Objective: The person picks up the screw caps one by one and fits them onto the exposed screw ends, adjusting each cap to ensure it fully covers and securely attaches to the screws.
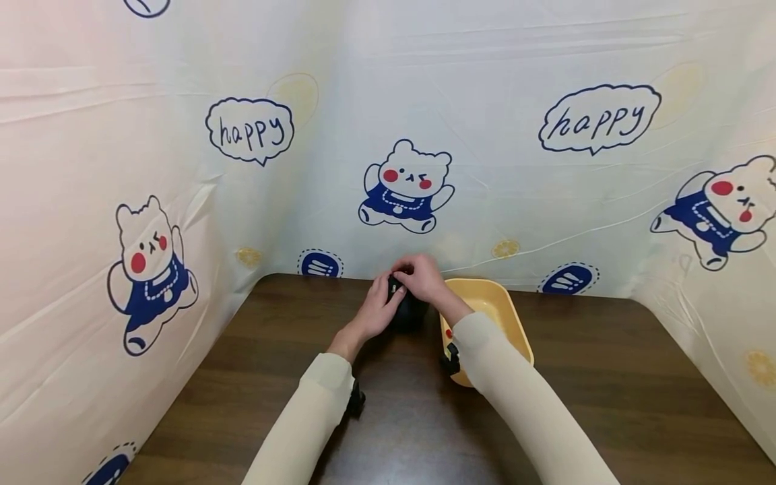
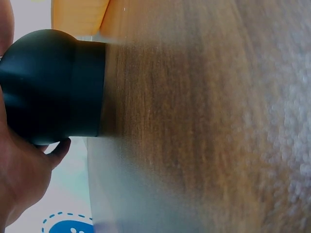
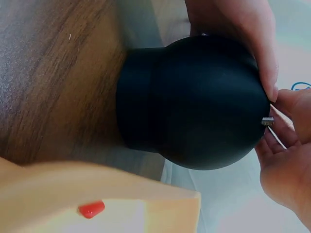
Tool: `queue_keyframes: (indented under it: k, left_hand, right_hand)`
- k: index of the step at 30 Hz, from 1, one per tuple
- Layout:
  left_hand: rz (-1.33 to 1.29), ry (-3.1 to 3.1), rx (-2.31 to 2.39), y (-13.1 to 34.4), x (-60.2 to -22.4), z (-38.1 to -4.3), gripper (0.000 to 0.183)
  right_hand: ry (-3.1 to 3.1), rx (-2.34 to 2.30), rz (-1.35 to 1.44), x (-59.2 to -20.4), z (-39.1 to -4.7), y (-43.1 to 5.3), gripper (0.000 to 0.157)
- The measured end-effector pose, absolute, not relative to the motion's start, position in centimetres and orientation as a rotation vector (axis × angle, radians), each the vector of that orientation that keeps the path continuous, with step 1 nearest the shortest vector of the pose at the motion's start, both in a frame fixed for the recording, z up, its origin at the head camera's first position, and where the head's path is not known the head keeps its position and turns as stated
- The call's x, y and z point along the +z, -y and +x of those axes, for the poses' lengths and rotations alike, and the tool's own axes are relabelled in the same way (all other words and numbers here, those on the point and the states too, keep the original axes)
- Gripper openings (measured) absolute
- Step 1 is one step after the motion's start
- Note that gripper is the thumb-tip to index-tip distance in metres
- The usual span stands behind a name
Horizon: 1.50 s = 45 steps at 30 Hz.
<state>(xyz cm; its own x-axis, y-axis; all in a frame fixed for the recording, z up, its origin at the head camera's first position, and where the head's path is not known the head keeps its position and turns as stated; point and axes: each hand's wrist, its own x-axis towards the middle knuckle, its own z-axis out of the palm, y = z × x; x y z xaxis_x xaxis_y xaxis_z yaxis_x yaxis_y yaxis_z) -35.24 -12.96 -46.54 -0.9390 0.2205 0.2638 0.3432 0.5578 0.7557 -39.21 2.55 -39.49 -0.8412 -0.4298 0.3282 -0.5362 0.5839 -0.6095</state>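
A black, ball-shaped object with a narrower cylindrical base stands upright on the table. My left hand grips its side, and the thumb reaches to its top in the right wrist view. Fingers of my right hand are bent over the top, pinching close to a small ridged metal piece. What exactly they pinch is partly hidden. From the left wrist, the smooth round body and its base appear, with the left hand along one side.
Just right of the black object is a yellow tray, partly under my right forearm. A small red piece shows within it. The brown wooden table ends at a white printed cloth behind and at the sides.
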Motion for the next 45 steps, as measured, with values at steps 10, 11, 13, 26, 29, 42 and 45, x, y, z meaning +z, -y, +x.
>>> queue_keyframes:
  k: [10, 11, 13, 26, 29, 42, 45]
  left_hand:
    - [-0.469, 2.648, -1.343, 12.8, -46.5, -35.5, 0.065]
    - [-0.460, 2.659, -1.340, 12.8, -46.5, -35.5, 0.066]
    - [-0.450, 2.670, -1.343, 12.8, -46.4, -35.5, 0.069]
    - [-0.413, 2.695, -1.364, 12.9, -46.4, -35.6, 0.074]
    - [-0.417, 2.700, -1.360, 12.9, -46.4, -35.6, 0.075]
    - [-0.433, 2.686, -1.355, 13.0, -46.8, -35.7, 0.075]
    - [-0.444, 2.673, -1.353, 12.9, -46.7, -35.7, 0.073]
  right_hand:
    - [2.695, 1.221, 0.917, -38.7, -38.8, -4.1, 0.026]
    - [2.698, 1.220, 0.917, -38.5, -38.7, -4.4, 0.026]
    - [2.705, 1.208, 0.916, -38.2, -38.6, -4.9, 0.025]
    - [2.740, 1.078, 0.952, -36.6, -37.4, -8.4, 0.024]
    - [2.733, 1.063, 0.969, -36.8, -37.3, -9.3, 0.024]
    - [2.825, 1.034, 0.907, -37.0, -36.5, -12.1, 0.027]
    - [2.843, 1.011, 0.896, -37.1, -36.4, -12.6, 0.027]
